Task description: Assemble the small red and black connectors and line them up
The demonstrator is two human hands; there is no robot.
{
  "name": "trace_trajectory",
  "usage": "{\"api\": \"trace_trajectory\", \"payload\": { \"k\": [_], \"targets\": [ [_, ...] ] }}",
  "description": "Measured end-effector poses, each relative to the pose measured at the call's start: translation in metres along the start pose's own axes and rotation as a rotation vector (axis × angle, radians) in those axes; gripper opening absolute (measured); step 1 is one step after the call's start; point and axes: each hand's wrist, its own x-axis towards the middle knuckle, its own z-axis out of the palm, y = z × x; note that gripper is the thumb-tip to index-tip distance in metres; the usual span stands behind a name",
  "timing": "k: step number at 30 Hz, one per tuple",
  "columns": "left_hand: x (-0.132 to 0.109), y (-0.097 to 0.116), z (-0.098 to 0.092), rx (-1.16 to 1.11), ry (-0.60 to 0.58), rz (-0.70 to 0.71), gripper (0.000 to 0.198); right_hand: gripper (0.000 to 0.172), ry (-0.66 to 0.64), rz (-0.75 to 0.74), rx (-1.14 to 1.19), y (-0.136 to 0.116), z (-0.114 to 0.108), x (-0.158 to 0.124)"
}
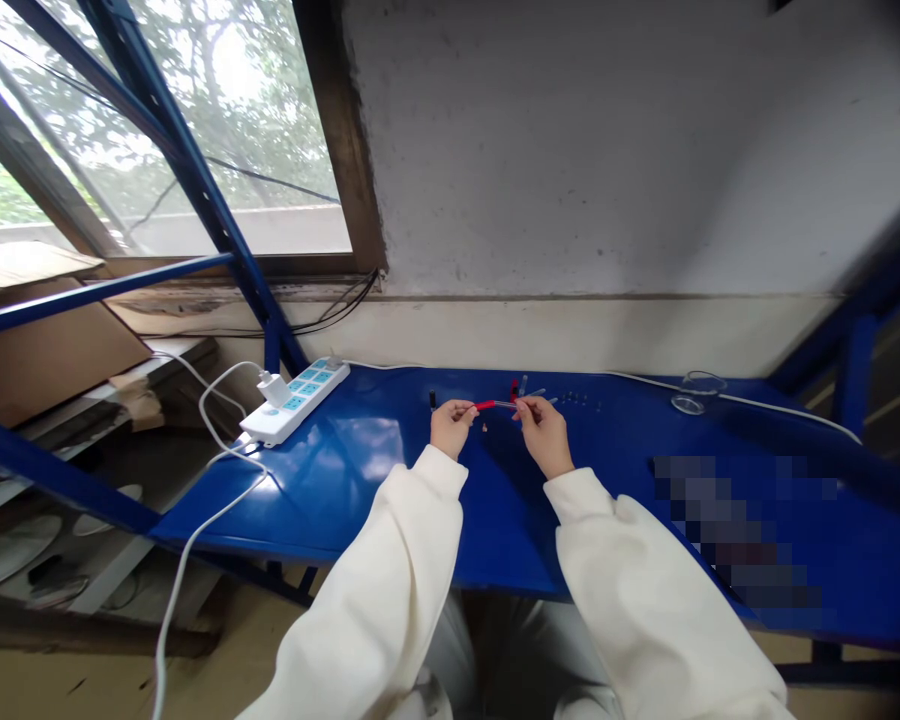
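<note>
Over the blue table (375,500), both hands hold a slim red-and-clear pen (487,405) level between them. My left hand (451,427) pinches its red end. My right hand (544,436) pinches the clear, greyish end with thumb and forefinger. Just below the pen lies a tiny tan piece (484,428). A small black piece (432,399) stands beside my left hand. Behind the right hand are a red piece (514,386) and a clear tube (523,384); further clear bits are partly hidden by the fingers.
A white power strip (300,402) with a plug and cable lies at the table's left. Several tiny clear parts (574,398) sit right of my hands. A clear round dish (688,404) stands at the back right, near a white cable (787,410). Blue frame posts flank the table.
</note>
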Motion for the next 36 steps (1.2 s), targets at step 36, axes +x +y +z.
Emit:
{"api": "trace_trajectory", "payload": {
  "k": [36],
  "targets": [
    [-0.01, 0.015, 0.01, 0.173, -0.144, 0.384, 0.02, 0.03, -0.178, -0.142, -0.142, -0.006, 0.001, -0.007]
  ]
}}
